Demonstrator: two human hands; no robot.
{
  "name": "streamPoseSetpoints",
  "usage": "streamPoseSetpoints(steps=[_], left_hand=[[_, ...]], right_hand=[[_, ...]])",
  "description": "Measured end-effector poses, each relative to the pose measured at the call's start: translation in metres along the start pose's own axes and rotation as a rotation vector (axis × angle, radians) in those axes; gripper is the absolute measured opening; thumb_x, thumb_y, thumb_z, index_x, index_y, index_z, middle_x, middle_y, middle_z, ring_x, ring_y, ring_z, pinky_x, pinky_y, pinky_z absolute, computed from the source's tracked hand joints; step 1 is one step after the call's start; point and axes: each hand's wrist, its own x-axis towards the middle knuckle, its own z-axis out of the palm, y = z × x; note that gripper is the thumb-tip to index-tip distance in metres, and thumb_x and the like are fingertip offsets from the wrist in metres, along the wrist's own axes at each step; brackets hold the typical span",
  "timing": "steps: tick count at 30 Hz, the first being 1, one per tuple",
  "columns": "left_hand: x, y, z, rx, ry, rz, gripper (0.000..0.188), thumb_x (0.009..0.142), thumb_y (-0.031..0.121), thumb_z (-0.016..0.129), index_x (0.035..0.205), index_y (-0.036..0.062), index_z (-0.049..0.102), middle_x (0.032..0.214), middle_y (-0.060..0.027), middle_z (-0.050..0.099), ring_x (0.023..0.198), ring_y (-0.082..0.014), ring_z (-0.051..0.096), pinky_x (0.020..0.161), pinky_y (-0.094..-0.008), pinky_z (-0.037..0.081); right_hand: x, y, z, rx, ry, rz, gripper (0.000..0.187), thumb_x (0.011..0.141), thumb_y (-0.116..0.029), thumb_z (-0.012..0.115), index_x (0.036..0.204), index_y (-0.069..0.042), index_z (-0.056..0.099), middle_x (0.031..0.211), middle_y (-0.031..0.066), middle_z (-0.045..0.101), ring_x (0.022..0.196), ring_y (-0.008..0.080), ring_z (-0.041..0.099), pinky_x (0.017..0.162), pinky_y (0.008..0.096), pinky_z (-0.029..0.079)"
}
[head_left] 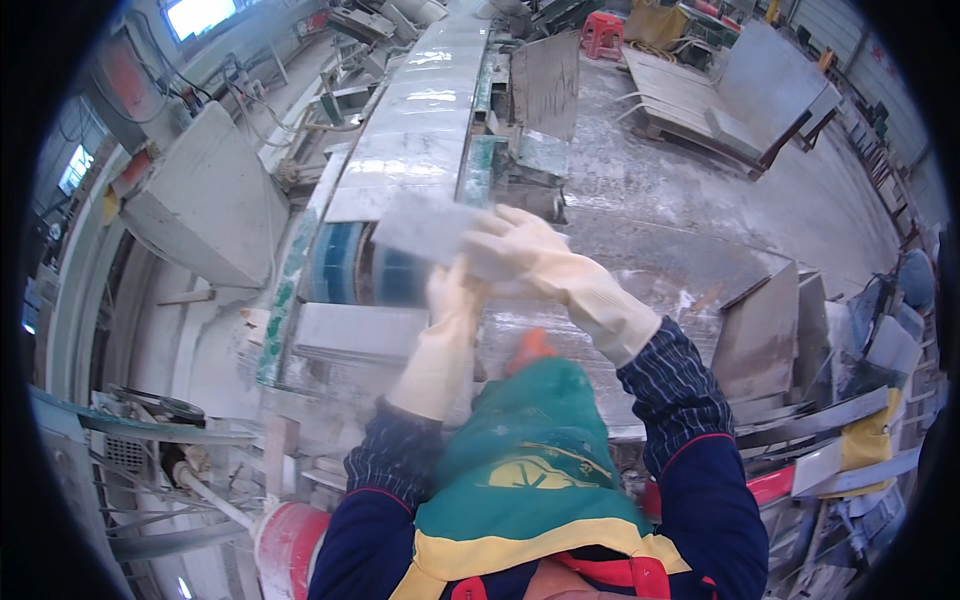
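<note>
A thin pale grey stone tile (418, 228), slightly blurred, is held up tilted over the near end of a conveyor. My right hand (515, 242), in a cream rubber glove, grips its right side with the fingers over the top. Close below it, my left hand (455, 287), gloved the same way, is closed at the tile's lower edge; its fingertips are partly hidden. Beyond the tile, glossy white-grey slabs (408, 140) lie in a row along the conveyor. Blue rollers (337, 262) show at its near end. A stack of pale tiles (360, 328) lies just left of my left forearm.
A green-stained metal rail (283, 300) runs along the conveyor's left side. Leaning slabs (760, 335) and piled offcuts (880, 350) stand at the right. Farther back are a pallet (690, 105) with an upright board and a red stool (602, 35). A red-and-white drum (290, 545) is low left.
</note>
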Motion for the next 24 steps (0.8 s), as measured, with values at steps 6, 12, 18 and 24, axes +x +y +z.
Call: streamPoseSetpoints(steps=[6,12,18,24], left_hand=[[0.066,0.071,-0.074,-0.017,0.362,0.166,0.042,0.096,-0.002,0.055,0.136,0.0045,0.046,0.131,-0.0195,0.055,0.117,-0.0378,0.059,0.097,-0.0576,0.052],[0.122,0.075,-0.127,0.078,0.424,0.164,0.045,0.093,-0.005,0.055,0.136,0.0031,0.045,0.128,-0.0188,0.055,0.113,-0.0376,0.061,0.086,-0.0578,0.057],[0.145,0.065,-0.131,0.063,0.409,0.146,0.045,0.092,-0.006,0.054,0.136,0.0010,0.045,0.128,-0.0201,0.055,0.113,-0.0378,0.061,0.086,-0.0572,0.057],[0.160,0.060,-0.136,0.076,0.428,0.168,0.043,0.092,-0.002,0.056,0.134,-0.0022,0.046,0.128,-0.0225,0.056,0.113,-0.0379,0.062,0.087,-0.0579,0.058]], right_hand=[[-0.026,0.025,0.022,0.030,0.055,0.144,0.076,0.078,-0.035,0.079,0.145,-0.012,0.051,0.154,0.0223,0.041,0.144,0.0392,0.036,0.120,0.0503,0.028],[-0.228,0.073,0.010,0.117,0.105,0.767,0.074,0.083,-0.031,0.080,0.147,-0.013,0.050,0.154,0.0218,0.043,0.145,0.0388,0.036,0.120,0.0501,0.028],[-0.464,0.021,-0.034,0.473,0.442,1.516,0.054,0.090,-0.010,0.068,0.140,0.004,0.052,0.137,0.0187,0.059,0.128,0.0251,0.054,0.109,0.0340,0.040],[-0.644,-0.056,-0.046,-0.140,0.499,1.781,0.054,0.095,-0.019,0.065,0.142,0.002,0.052,0.138,0.0228,0.059,0.129,0.0321,0.055,0.110,0.0375,0.040]])
